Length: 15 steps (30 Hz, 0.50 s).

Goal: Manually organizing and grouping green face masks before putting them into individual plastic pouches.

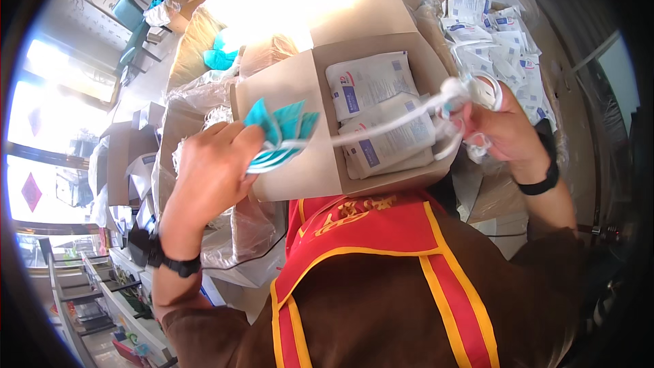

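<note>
- The teal folded pieces (283,123), fanned out with white edges, are in the left hand (216,167), above the left flap of the open carton (283,85).
- The left hand is closed on these pieces, thumb and fingers pinching their lower end.
- A white strap (392,125) extends from the pieces across the carton opening to the right hand (503,126); part of it is blurred.
- The right hand grips a tangle of white cords (469,92) beyond the carton's right edge, with loops hanging below the fingers.
- The carton contains white printed packets (375,82), lying flat and overlapping.
- The carton sits directly in front of the red apron (361,228), which has yellow trim.
- A heap of similar packets (504,48) lies at upper right.
- Further teal pieces (220,56) lie in a plastic-lined container (178,71) at upper left.
</note>
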{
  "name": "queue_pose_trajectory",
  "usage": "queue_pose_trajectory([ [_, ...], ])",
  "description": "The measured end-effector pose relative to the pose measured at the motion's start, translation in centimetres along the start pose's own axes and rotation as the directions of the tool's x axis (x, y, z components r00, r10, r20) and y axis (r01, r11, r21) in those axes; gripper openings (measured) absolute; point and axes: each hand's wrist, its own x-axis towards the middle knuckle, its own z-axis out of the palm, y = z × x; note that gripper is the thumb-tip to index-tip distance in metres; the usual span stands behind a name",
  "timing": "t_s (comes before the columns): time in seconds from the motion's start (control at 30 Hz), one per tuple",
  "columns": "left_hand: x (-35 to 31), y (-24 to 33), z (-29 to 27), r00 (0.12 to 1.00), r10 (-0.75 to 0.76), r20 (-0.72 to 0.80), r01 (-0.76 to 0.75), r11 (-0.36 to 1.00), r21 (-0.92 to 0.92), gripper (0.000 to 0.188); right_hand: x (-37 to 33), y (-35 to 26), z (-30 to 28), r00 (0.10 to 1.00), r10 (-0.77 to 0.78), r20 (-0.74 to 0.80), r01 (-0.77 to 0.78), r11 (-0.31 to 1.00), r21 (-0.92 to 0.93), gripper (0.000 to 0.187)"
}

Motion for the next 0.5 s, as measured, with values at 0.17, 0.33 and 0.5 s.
queue_pose_trajectory([
  [0.17,0.8,1.4,2.2,1.000,-0.016,-0.017,0.016,0.999,-0.035,0.033,4.7,1.2,5.8,0.930,-0.367,-0.024,0.361,0.900,0.243,0.042],
  [0.33,1.7,1.0,3.7,1.000,-0.022,-0.018,0.023,0.998,0.051,0.034,5.5,0.3,5.3,0.777,-0.465,0.425,0.067,0.732,0.678,0.055],
  [0.5,2.1,1.8,3.4,0.999,0.005,-0.036,-0.002,0.997,0.079,0.034,5.9,0.4,5.8,0.953,-0.267,0.144,0.258,0.963,0.076,0.042],
])
